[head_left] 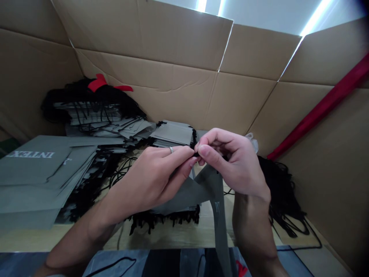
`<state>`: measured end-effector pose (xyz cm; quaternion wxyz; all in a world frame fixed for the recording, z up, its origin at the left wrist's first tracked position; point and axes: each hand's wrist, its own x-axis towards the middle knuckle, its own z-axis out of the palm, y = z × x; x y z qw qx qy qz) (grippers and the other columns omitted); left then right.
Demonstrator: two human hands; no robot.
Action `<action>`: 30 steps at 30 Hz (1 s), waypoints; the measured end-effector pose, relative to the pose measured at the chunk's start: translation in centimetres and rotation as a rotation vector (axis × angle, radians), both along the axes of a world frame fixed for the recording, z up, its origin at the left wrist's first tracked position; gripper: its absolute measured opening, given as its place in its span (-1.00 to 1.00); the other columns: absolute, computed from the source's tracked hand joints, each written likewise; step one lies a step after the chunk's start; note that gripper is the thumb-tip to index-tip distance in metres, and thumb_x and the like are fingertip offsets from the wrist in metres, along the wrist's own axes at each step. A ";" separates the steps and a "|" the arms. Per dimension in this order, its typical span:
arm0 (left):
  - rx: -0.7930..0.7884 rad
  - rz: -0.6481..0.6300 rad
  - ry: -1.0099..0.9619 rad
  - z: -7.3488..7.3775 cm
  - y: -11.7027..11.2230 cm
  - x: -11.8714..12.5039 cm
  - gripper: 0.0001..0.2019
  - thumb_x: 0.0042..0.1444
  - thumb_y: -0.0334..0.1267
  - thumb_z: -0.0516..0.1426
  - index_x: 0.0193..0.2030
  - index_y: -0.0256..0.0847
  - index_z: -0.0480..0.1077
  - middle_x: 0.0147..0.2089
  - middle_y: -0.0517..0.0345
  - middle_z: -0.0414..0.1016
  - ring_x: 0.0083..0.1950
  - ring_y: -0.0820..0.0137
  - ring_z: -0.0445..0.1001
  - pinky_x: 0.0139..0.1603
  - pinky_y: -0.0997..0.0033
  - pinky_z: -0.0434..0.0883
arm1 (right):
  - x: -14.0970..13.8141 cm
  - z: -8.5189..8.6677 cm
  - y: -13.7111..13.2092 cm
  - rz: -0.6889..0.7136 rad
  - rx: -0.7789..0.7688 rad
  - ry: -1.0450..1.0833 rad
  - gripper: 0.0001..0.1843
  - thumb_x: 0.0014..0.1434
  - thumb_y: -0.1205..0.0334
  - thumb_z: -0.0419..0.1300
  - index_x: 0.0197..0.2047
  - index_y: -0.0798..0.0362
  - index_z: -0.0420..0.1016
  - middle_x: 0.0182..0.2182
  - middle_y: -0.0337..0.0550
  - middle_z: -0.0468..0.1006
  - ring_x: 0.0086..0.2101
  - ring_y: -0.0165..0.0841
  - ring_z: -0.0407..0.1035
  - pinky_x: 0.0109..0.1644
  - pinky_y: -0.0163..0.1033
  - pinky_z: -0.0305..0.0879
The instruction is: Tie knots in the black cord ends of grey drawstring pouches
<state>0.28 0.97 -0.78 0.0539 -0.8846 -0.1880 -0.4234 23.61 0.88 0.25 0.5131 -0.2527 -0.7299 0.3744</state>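
cardboard walls point(175, 80) enclose grey stacks point(173, 132) and black cords point(279, 192) while both hands point(152, 173) point(238, 165) pinch a black piece point(196, 154).

Cardboard wall point(178, 73) far side. Dark-red strip point(319, 109) slants along right. Red band point(98, 82) far left, green item point(10, 147) left edge.

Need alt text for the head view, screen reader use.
A person's left hand and right hand pinch a small black piece above a bent grey sheet. Stacks of grey sheets lie on a wooden table at left and centre, black cords at right, cardboard walls behind.
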 end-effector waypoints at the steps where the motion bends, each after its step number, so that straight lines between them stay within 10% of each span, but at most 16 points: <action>1: -0.006 -0.008 0.003 0.0 0.0 0.0 -0.85 0.62 -0.41 0.10 -0.06 -0.19 0.42 -0.31 0.31 0.48 -0.38 0.51 0.38 -0.33 0.44 0.26 | 0.2 0.0 0.0 0.018 0.010 0.001 -0.82 0.45 0.16 0.53 -0.07 0.05 0.68 -0.27 -0.22 0.71 -0.31 -0.45 0.60 -0.21 -0.41 0.53; 9: 0.000 -0.004 0.010 -0.2 0.0 0.2 -0.86 0.63 -0.39 0.08 0.01 -0.22 0.47 -0.27 0.25 0.58 -0.37 0.48 0.45 -0.34 0.41 0.30 | 0.9 0.0 -0.2 0.026 0.099 -0.059 -0.72 0.38 0.13 0.60 0.06 -0.01 0.73 -0.22 -0.21 0.70 -0.29 -0.42 0.57 -0.21 -0.37 0.53; 17: -0.164 -0.099 -0.363 0.7 1.8 -0.7 -0.86 0.60 -0.28 0.23 0.00 -0.05 0.66 -0.09 0.23 0.78 -0.14 0.41 0.70 -0.09 0.38 0.58 | 1.9 0.5 0.5 -0.269 0.089 -0.382 -0.74 0.46 0.18 0.45 0.17 -0.04 0.70 -0.21 -0.23 0.69 -0.51 -0.50 0.33 -0.38 -0.31 0.31; 21: -0.190 -0.118 -0.453 0.7 2.0 -1.1 -0.86 0.59 -0.20 0.26 -0.03 0.01 0.69 -0.15 0.25 0.77 -0.17 0.39 0.69 -0.09 0.33 0.60 | 3.0 0.7 1.6 -0.098 0.051 -0.608 -0.51 0.46 0.37 0.27 0.40 -0.03 0.60 -0.25 -0.26 0.68 -0.53 -0.48 0.33 -0.31 -0.29 0.39; 25: -0.138 -0.043 -0.457 0.3 3.0 -1.1 -0.89 0.52 -0.20 0.34 -0.08 -0.04 0.74 -0.14 0.22 0.80 -0.23 0.42 0.68 -0.21 0.38 0.57 | 3.8 0.9 2.1 0.032 0.090 -0.740 -0.81 0.54 0.16 0.30 -0.01 0.05 0.72 -0.53 -0.39 0.41 -0.54 -0.48 0.13 -0.44 -0.32 0.11; 30: -0.351 0.065 -0.462 -0.2 4.5 -0.6 -0.86 0.47 -0.14 0.38 0.00 -0.09 0.79 -0.07 0.12 0.83 -0.15 0.38 0.74 -0.37 0.52 0.54 | 2.5 0.8 0.3 -0.472 0.280 -0.761 -0.75 0.39 0.24 0.51 -0.35 0.06 0.67 -0.61 -0.42 0.35 -0.55 -0.52 0.10 -0.43 -0.29 0.02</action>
